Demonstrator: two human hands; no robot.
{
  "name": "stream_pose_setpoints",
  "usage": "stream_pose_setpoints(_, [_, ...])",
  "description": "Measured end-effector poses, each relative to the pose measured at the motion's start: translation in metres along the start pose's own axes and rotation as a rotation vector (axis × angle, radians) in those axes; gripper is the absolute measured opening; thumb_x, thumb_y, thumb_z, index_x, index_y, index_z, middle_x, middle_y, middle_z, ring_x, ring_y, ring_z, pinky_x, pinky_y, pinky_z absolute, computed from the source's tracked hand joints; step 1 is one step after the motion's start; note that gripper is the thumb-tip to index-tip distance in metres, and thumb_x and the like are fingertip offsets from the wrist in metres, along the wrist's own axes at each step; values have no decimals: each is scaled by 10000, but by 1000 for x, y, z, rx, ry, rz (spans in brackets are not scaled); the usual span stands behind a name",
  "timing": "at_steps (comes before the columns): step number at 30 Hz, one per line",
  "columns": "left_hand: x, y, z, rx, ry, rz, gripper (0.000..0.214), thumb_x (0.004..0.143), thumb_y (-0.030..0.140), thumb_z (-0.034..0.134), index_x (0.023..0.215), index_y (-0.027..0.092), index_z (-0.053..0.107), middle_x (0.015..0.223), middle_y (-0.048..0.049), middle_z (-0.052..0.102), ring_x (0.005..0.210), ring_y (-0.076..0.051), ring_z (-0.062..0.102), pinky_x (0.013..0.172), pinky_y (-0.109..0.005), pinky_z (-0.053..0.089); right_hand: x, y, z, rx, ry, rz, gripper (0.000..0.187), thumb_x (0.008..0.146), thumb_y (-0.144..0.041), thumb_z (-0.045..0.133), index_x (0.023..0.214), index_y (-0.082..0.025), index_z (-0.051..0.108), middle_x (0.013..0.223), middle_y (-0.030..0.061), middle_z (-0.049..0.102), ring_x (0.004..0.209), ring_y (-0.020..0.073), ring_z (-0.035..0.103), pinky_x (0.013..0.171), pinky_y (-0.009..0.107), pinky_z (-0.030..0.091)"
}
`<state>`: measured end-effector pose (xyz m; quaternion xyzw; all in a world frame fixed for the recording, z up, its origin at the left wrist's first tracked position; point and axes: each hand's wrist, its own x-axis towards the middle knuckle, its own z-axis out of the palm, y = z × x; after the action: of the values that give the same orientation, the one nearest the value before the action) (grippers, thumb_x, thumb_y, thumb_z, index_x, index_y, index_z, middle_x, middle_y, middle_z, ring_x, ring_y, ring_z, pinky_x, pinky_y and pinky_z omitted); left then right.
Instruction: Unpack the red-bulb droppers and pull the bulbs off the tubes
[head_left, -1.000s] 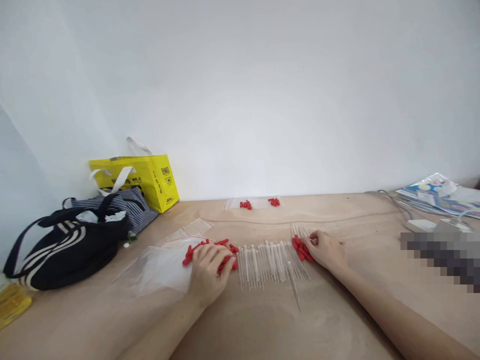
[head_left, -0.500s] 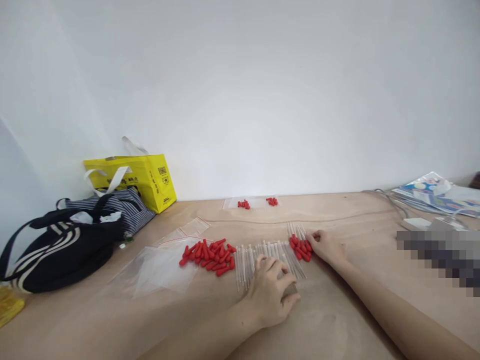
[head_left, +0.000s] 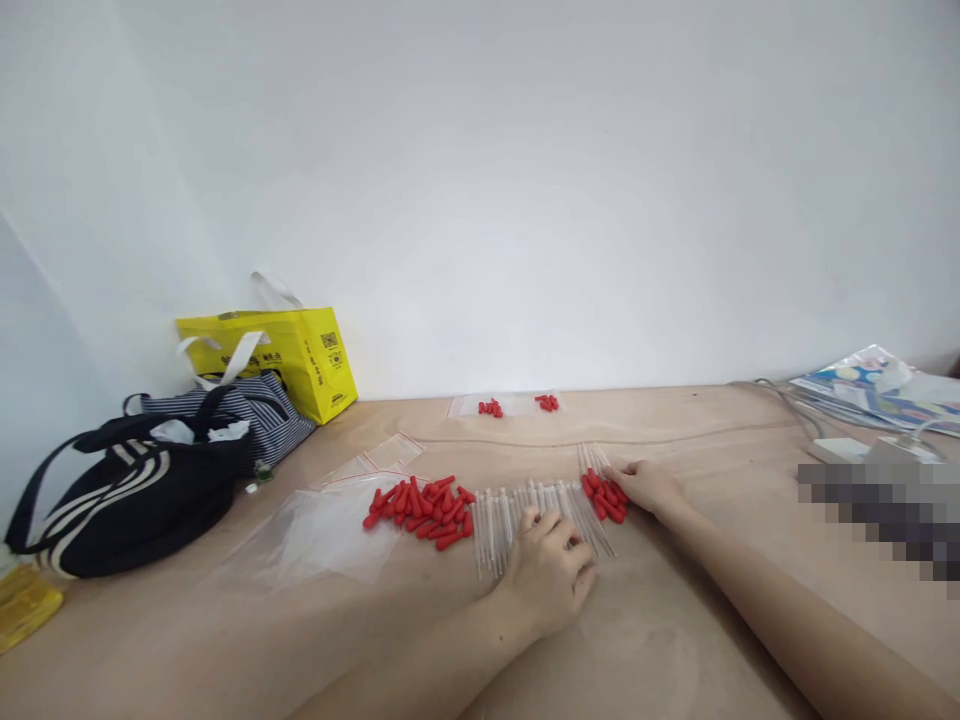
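My left hand (head_left: 551, 572) lies over the near ends of a row of thin clear tubes (head_left: 491, 530); its fingers are loosely bent and apart, with nothing visibly held. The fingertips of my right hand (head_left: 649, 487) are closed at the far edge of a small pile of red rubber bulbs (head_left: 604, 497), pinching at one bulb there. That pile rests on the tubes at the right end of the row. A larger heap of red rubber bulbs (head_left: 424, 510) sits left of the row, partly on clear zip bags (head_left: 337, 540).
Against the wall lies a flat clear bag (head_left: 517, 405) with red bulbs and tubes. At left stand a yellow bag (head_left: 322, 365), a striped bag (head_left: 274, 420) and a black bag (head_left: 172, 505). White adapters (head_left: 840, 450), cables and printed sheets (head_left: 885, 390) occupy the right.
My right hand's fingers have stretched left, over the top of the small bulb pile. My left hand's fingers have drawn closer together. The view has shifted slightly.
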<state>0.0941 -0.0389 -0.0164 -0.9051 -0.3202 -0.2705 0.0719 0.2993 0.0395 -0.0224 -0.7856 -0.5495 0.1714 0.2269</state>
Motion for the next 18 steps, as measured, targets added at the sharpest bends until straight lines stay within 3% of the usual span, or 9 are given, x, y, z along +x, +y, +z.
stream_pose_setpoints(11, [2,-9,1,8,83,-27,67,739,270,584,758,206,591,776,-4,613,759,-165,476,776,-380,249,-5,-2,6,112,153,57,384,686,-544,434,653,-222,642,647,74,633,773,301,579,737,435,345])
stream_pose_setpoints(18, [-5,-9,-6,-12,107,-19,85,739,298,579,770,220,594,785,0,613,786,-166,492,820,-387,239,-5,4,6,386,315,-68,474,768,-539,292,799,-153,567,736,99,608,730,227,560,658,322,395])
